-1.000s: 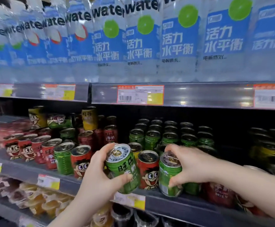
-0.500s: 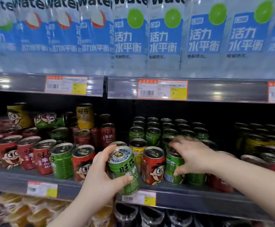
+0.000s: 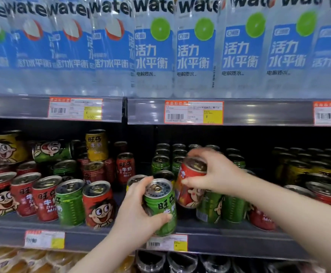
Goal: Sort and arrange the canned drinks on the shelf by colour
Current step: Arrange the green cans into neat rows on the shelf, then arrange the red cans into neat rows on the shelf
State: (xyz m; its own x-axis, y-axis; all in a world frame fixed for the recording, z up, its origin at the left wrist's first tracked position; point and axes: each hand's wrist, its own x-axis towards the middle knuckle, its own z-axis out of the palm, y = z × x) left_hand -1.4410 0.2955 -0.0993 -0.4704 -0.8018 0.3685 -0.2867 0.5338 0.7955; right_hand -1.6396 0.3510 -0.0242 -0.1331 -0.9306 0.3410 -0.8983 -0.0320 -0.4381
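- Head view: left hand point(image 3: 139, 209) gripped a green can point(image 3: 161, 205) at lower centre of frame, fingers curled round its far side, thumb pressed across the front low down.
- Green can was tilted, lid toward the camera, held in front of the shelf point(image 3: 93, 239) edge, above a price tag point(image 3: 167, 243).
- Right hand point(image 3: 217, 172) pinched a red can point(image 3: 190, 182) just right of centre, fingers curled over the lid and thumb on the side wall.
- Red can was lifted off the shelf, tilted, just beside the green can on its upper right; cannot tell if they touched.
- Front row point(image 3: 46, 198) at lower left stood mixed: three red, one green, one red.
- Behind it at mid left, more red and green cans, with a yellow can point(image 3: 97, 144) upright on top and a lying can point(image 3: 52, 150) on its side, green.
- Green block point(image 3: 160, 162) stood in rows at centre back; two more green cans point(image 3: 233, 209) stood below the right wrist.
- Dark cans point(image 3: 298, 168) at right were too dim to tell colour surely.
- Water bottles point(image 3: 152, 52) filled the upper shelf across the top of frame.
- Motion blur softened the right hand's fingertips.
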